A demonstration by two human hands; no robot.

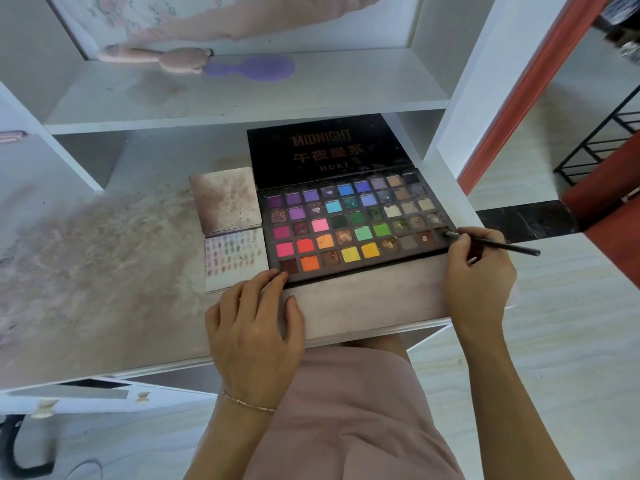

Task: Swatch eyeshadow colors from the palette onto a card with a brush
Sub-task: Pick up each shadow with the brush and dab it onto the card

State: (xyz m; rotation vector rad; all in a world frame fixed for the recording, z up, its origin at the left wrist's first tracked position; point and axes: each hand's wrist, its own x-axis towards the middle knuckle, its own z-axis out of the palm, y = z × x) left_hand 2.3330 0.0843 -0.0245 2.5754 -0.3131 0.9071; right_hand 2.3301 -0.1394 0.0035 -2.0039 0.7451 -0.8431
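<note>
Overall, the white bench (104,306) is stained with pink powder and stands under a shelf (242,95). One open palette (353,223) lies near the bench's front-right edge, one swatched card (235,259) just beside it on its left. The left hand (252,330) rests with relaxed fingers at the palette's near-left corner. The right hand (478,271) pinches one brush (495,244), tip on the palette's right-edge pan. One purple hairbrush (252,67) lies on the shelf.

One palette (353,223), one brush (491,242), two cards (235,259), two hands (254,336).
</note>
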